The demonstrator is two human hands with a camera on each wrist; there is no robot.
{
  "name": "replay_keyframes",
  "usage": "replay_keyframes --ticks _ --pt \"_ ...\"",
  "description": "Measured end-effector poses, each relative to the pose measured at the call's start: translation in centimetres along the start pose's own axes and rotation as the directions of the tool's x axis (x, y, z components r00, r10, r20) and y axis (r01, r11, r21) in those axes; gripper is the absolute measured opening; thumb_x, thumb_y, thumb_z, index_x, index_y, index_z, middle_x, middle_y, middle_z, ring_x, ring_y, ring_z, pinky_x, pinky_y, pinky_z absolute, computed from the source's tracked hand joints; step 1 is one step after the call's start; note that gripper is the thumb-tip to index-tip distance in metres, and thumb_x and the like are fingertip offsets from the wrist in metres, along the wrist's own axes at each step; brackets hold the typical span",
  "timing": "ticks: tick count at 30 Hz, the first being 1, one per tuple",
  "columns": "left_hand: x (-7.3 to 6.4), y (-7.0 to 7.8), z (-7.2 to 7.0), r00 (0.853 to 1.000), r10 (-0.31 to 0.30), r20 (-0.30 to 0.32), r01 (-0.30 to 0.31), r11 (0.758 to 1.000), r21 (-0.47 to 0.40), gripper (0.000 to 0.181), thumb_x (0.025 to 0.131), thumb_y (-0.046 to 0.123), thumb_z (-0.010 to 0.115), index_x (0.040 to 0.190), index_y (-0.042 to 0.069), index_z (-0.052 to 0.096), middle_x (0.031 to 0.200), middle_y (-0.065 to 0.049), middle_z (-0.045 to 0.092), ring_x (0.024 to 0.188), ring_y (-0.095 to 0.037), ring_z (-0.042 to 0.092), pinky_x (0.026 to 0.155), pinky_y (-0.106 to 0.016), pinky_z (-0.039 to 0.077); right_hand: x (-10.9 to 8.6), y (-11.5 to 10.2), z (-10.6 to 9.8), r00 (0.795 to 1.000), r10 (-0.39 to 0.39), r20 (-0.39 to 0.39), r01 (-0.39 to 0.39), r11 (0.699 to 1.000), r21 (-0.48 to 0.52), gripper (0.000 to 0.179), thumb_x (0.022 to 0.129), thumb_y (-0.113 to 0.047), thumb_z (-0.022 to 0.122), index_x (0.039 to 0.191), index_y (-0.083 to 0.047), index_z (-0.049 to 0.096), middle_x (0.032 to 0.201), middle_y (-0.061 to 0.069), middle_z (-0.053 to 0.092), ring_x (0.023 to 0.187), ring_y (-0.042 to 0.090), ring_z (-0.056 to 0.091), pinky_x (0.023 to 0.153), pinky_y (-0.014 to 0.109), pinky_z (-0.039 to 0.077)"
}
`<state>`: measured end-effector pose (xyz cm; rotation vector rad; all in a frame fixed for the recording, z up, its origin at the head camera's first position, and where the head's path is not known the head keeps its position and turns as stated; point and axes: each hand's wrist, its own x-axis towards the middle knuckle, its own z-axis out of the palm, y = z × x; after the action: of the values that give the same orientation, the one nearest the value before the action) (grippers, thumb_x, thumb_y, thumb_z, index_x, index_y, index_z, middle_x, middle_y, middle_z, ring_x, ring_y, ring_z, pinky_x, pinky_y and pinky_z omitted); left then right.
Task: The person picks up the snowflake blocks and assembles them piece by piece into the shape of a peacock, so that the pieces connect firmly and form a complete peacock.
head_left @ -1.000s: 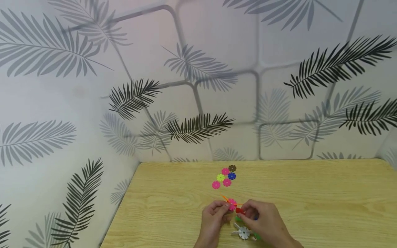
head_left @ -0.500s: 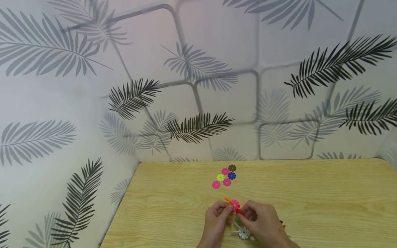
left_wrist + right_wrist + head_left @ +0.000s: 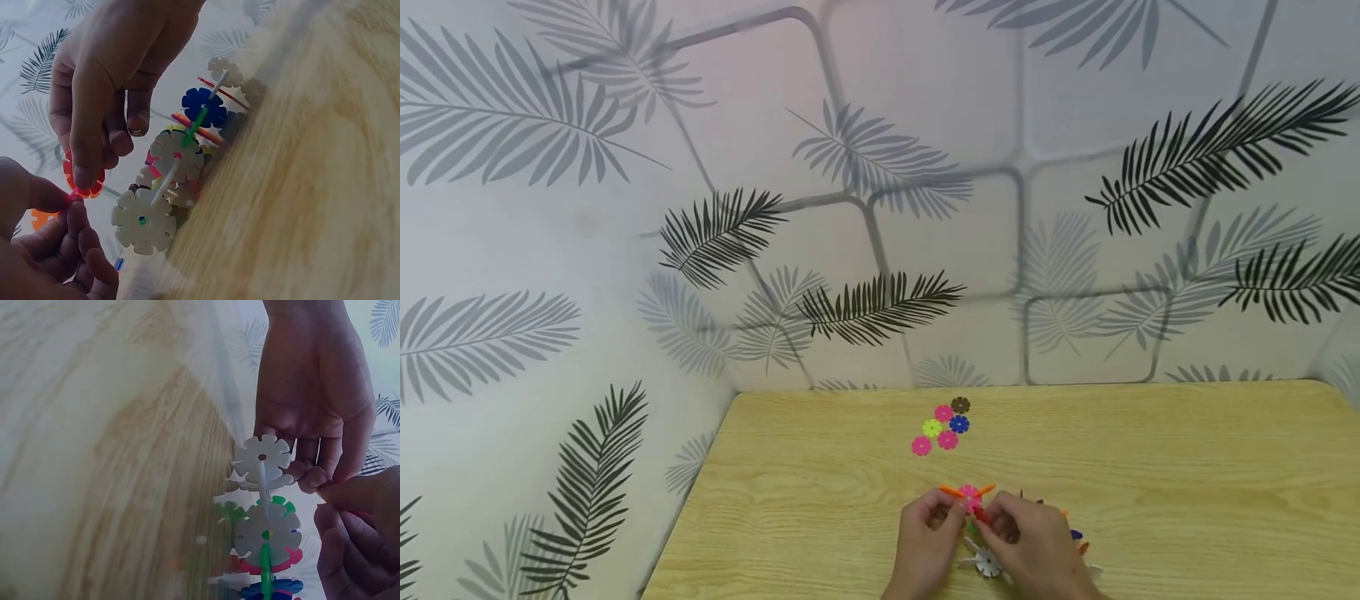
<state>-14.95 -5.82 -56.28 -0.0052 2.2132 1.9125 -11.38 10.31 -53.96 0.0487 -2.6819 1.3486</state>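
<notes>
Left hand (image 3: 927, 533) pinching a pink disc (image 3: 969, 495) above the table (image 3: 812, 467), right hand (image 3: 1036, 537) gripping a red disc (image 3: 983, 517) beside it, fingers (image 3: 953, 515) hiding whether the 2 are touching, right hand blocking part of nearby linked discs (image 3: 988, 564), 6 loose discs (image 3: 932, 427) lying beyond.

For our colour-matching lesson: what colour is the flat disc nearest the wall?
The disc is brown, clearest in the head view.

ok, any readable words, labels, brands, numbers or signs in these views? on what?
None readable in any view.
Held pink disc and red disc: no marking visible.
White discs: no lettering visible.
Loose discs on the table: too small to tell about fine marks.
Wall: leaf print, no text.
</notes>
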Motion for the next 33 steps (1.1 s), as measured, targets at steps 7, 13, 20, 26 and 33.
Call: replay_keyframes --ticks 7,13,20,26,33 --pt "-0.1 -0.1 0.4 1.000 0.017 -0.012 -0.017 0.999 -0.035 0.015 0.102 0.013 0.073 0.097 -0.002 0.075 0.091 0.002 0.074 0.080 -0.005 0.065 0.071 -0.015 0.051 -0.1 -0.1 0.4 0.998 -0.048 -0.043 0.046 0.997 -0.055 0.032 0.084 -0.002 0.092 0.078 -0.021 0.067 0.068 -0.015 0.065 0.061 -0.008 0.054 0.057 0.015 0.051" --pt "-0.2 -0.2 0.8 1.000 0.019 -0.023 -0.021 0.996 -0.089 0.016 0.103 0.014 0.074 0.101 -0.002 0.076 0.095 -0.002 0.077 0.083 -0.006 0.067 0.076 -0.016 0.053 -0.1 -0.2 0.4 0.994 -0.093 -0.065 0.084 0.988 -0.127 0.034 0.085 -0.003 0.092 0.078 -0.022 0.065 0.068 -0.015 0.061 0.061 -0.007 0.048 0.056 0.015 0.047" --pt "-0.2 0.0 1.1 0.999 0.022 -0.030 -0.026 0.992 -0.124 0.016 0.104 0.013 0.072 0.104 -0.002 0.076 0.096 -0.001 0.077 0.083 -0.005 0.064 0.075 -0.016 0.052 0.1 -0.1 0.5 0.983 -0.152 -0.102 0.135 0.978 -0.159 0.033 0.083 -0.002 0.093 0.079 -0.021 0.066 0.070 -0.014 0.063 0.063 -0.008 0.048 0.056 0.015 0.048" --pt "0.1 -0.4 -0.4 0.995 0.079 0.067 -0.078 0.997 -0.012 0.021 0.108 0.020 0.067 0.107 0.000 0.073 0.097 0.000 0.071 0.085 -0.005 0.062 0.075 -0.016 0.050 0.0 -0.1 0.4 0.992 -0.109 -0.062 0.097 0.979 -0.177 0.027 0.081 -0.013 0.097 0.084 -0.022 0.072 0.075 -0.013 0.072 0.067 -0.009 0.059 0.062 0.015 0.054" --pt "0.4 -0.1 -1.7 0.990 0.091 0.110 -0.101 0.990 0.094 0.021 0.112 0.028 0.061 0.113 0.009 0.072 0.110 -0.002 0.074 0.102 -0.010 0.064 0.083 -0.020 0.053 -0.1 -0.7 -0.9 0.996 -0.040 -0.077 0.029 0.990 -0.141 0.016 0.088 -0.020 0.093 0.088 -0.023 0.077 0.075 -0.016 0.072 0.066 -0.009 0.059 0.062 0.015 0.054"
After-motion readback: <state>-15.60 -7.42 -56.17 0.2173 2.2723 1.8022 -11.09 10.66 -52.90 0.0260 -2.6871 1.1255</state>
